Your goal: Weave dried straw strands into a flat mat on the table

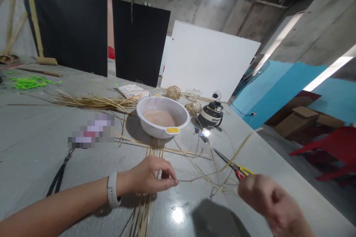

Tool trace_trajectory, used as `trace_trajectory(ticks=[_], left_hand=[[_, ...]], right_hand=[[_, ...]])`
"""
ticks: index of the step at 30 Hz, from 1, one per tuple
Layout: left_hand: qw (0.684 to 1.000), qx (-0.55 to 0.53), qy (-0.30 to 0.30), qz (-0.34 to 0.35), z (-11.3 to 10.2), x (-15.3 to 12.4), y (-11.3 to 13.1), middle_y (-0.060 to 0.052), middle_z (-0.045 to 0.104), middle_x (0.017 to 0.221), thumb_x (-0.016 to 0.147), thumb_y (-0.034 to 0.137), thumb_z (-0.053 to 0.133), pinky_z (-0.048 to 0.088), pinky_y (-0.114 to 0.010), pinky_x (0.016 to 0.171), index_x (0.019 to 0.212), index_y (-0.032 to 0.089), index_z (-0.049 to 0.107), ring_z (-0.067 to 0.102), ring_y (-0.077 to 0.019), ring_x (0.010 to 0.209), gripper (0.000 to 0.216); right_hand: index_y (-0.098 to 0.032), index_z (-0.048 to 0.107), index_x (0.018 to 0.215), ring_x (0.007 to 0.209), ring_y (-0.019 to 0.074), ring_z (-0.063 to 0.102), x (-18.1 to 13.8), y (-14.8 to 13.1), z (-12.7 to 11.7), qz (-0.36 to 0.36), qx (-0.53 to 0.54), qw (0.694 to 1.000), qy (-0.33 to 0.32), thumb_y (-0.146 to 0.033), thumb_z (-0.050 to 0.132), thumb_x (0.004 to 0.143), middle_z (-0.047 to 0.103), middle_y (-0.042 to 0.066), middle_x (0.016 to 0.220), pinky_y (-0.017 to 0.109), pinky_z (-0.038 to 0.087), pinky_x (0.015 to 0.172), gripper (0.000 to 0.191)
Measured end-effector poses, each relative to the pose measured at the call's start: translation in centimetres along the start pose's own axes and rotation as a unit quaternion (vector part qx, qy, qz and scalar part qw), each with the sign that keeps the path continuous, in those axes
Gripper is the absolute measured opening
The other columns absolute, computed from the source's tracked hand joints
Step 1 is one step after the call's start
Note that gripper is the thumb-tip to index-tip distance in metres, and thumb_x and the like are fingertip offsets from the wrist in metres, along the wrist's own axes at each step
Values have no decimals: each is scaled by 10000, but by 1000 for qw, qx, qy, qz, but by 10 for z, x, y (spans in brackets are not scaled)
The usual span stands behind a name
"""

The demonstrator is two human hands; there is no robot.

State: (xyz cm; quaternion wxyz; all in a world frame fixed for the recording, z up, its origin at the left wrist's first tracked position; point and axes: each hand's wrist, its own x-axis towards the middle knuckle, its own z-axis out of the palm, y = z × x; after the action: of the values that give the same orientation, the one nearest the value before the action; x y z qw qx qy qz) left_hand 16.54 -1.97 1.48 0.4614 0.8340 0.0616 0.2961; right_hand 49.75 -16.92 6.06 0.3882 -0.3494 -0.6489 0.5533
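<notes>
My left hand (155, 176), with a white wristband, is closed in a pinch on the end of a thin plant strip (191, 180). The strip runs right from my fingertips, rising in a blurred curve. Under this hand, several straw-coloured strips (143, 211) lie side by side on the table. My right hand (267, 196) is blurred by motion, its fingers curled closed; what they hold, if anything, cannot be made out. Scissors (233, 164) with red and yellow handles lie just beyond it. Loose strips (207, 181) are scattered between my hands.
A white basin (147, 127) of cloudy water stands ahead. Behind it are woven balls (173, 92), a dark jug (210, 114) and a strip bundle (91, 102). Green scraps (32, 82) lie far left. A strapped object (91, 133), pixelated, lies left; a red chair (330, 152) stands right.
</notes>
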Motion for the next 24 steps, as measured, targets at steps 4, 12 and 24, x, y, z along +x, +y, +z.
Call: trace_trajectory(ticks=[4, 12, 24], left_hand=[[995, -73, 31, -59, -1, 3, -1, -35, 721, 668, 852, 342, 726, 477, -216, 617, 800, 142, 744, 628, -123, 614, 208], [992, -41, -95, -67, -25, 5, -6, -59, 763, 852, 784, 386, 795, 501, -268, 744, 970, 182, 784, 679, -169, 773, 276], [881, 250, -286, -282, -82, 1, -12, 26, 622, 630, 684, 379, 800, 316, -238, 508, 675, 198, 671, 505, -135, 555, 223]], right_hand=[[-177, 606, 651, 480, 94, 476, 37, 3, 31, 277, -122, 952, -43, -601, 721, 787, 537, -7, 564, 225, 359, 491, 459], [-181, 567, 760, 562, 112, 482, 77, 35, 62, 305, -231, 923, 42, -462, 584, 868, 514, -25, 614, 223, 368, 545, 301], [-194, 570, 759, 654, 160, 531, 91, 39, 87, 289, -433, 851, 71, -261, 460, 947, 633, 42, 709, 273, 295, 578, 229]])
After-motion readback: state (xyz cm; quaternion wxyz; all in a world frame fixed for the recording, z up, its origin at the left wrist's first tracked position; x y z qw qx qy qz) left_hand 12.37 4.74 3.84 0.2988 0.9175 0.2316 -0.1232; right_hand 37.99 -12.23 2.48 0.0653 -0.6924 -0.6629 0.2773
